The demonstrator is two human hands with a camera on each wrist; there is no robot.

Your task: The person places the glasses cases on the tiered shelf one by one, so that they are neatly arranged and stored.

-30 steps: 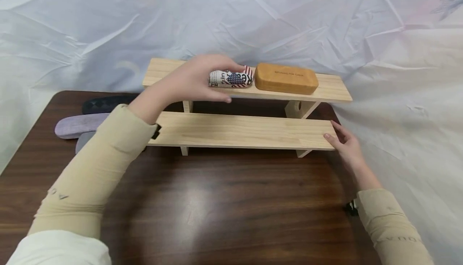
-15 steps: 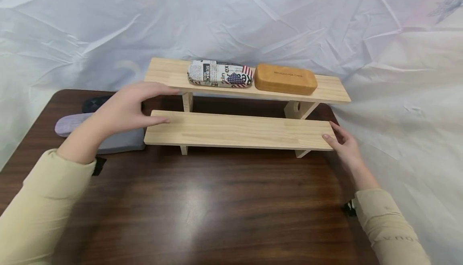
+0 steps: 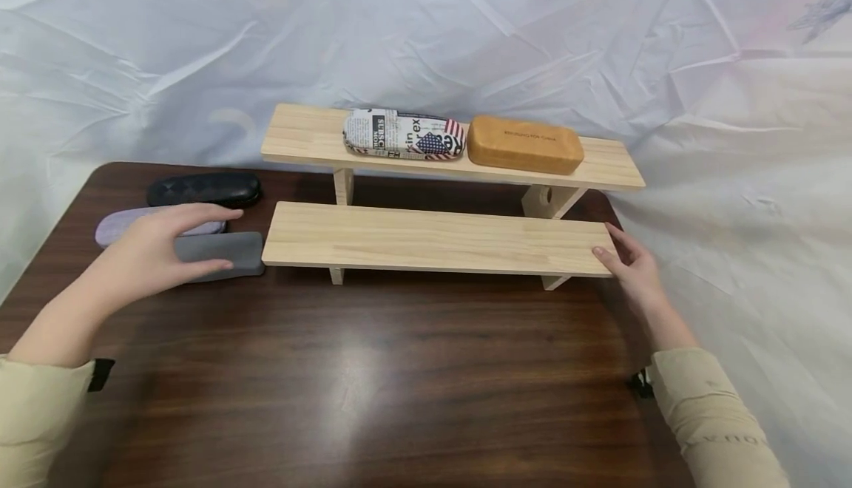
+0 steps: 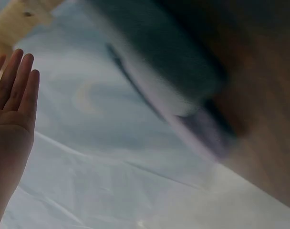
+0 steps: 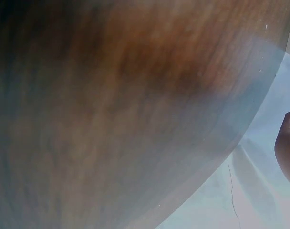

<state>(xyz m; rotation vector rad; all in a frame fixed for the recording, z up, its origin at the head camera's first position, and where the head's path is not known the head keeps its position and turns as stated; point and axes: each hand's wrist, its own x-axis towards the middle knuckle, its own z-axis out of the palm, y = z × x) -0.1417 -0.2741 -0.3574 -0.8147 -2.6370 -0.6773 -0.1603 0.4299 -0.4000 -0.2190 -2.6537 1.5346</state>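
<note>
Grey case (image 3: 245,251) lies near the left hand (image 3: 148,251), thumb spread wide.

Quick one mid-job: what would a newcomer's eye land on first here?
First, the orange case and newsprint case, side by side on the upper shelf. Then the left hand, spread at the grey case on the table's left, with the lilac case and black case beyond. The right hand holds the lower shelf's right end.

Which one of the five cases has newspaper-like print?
The left case on the upper shelf; the orange case, black case, lilac case and grey case show no such print.
</note>
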